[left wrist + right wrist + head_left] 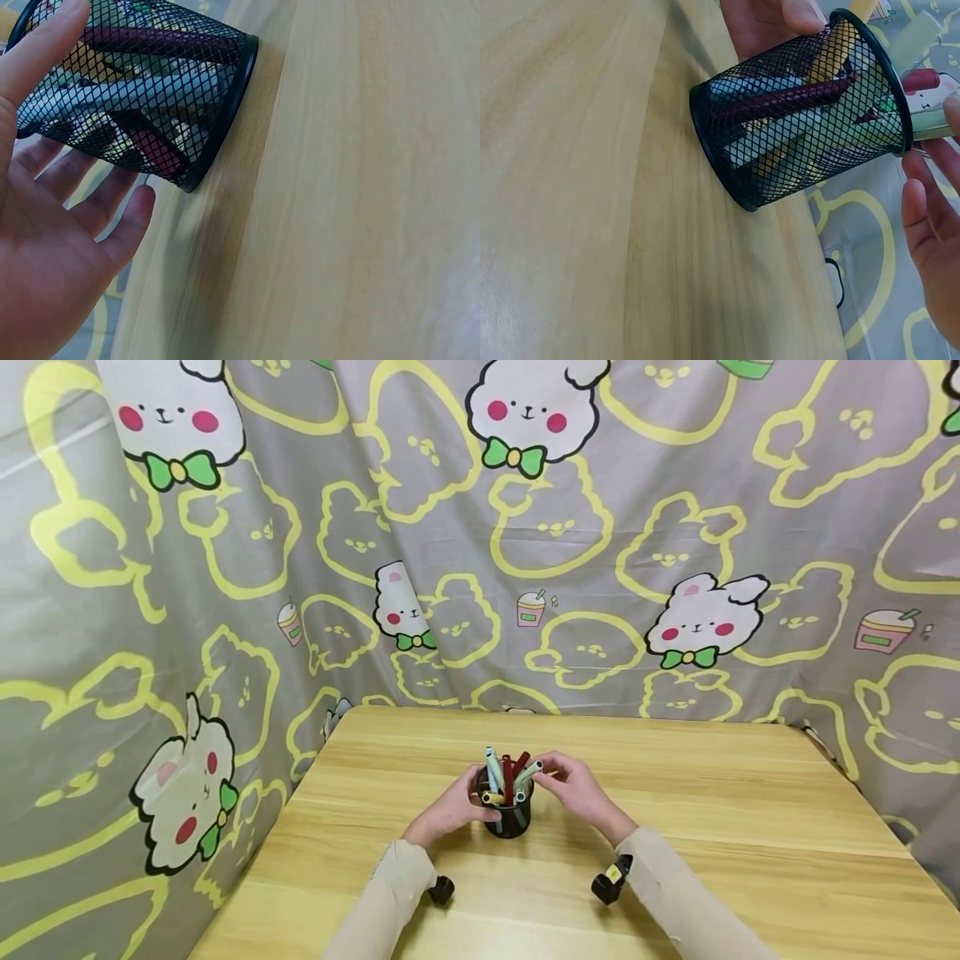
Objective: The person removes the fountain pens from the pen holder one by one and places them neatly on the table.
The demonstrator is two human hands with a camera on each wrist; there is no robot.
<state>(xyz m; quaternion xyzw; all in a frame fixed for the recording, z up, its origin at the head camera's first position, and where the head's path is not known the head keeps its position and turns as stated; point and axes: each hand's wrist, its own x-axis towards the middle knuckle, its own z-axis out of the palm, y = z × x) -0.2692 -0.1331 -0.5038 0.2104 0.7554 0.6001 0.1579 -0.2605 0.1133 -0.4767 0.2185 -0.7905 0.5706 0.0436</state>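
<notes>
A black mesh pen holder (pixel 510 823) stands upright on the table, filled with several pens or markers in pale blue, dark red, yellow and light green. My left hand (pixel 452 802) holds it from the left side, the thumb in front and the fingers behind, as the left wrist view also shows. At the rim on the right, my right hand (pixel 576 787) pinches a light green marker (pixel 928 122) that leans out of the holder. Part of that hand is cut off in the right wrist view. The pens' lower ends show through the mesh (pixel 165 90).
The wooden table (pixel 750 827) has a light grain and carries the pen holder near its middle. Grey curtains (pixel 450 543) with cartoon animals hang behind it and on the left. Black wrist cameras (pixel 609 885) sit on both sleeves.
</notes>
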